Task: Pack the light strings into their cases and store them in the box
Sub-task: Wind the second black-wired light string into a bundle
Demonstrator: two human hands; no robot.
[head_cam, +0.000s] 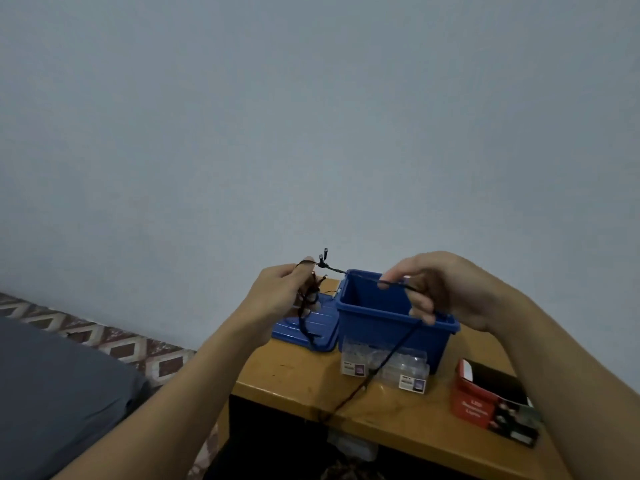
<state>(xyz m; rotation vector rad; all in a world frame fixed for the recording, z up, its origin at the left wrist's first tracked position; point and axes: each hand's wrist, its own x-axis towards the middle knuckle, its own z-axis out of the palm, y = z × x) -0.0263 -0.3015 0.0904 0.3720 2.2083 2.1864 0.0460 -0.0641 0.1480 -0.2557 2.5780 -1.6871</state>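
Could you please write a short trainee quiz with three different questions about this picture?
1. True or false: the blue plastic box has its lid on.
2. Which hand holds the wound bundle of the dark light string: A left hand, B right hand?
3. Fill in: the two clear plastic cases lie on the wooden table, just in ___ of the box.

Key: 1 false, the blue lid lies beside it. 2 A. 3 front.
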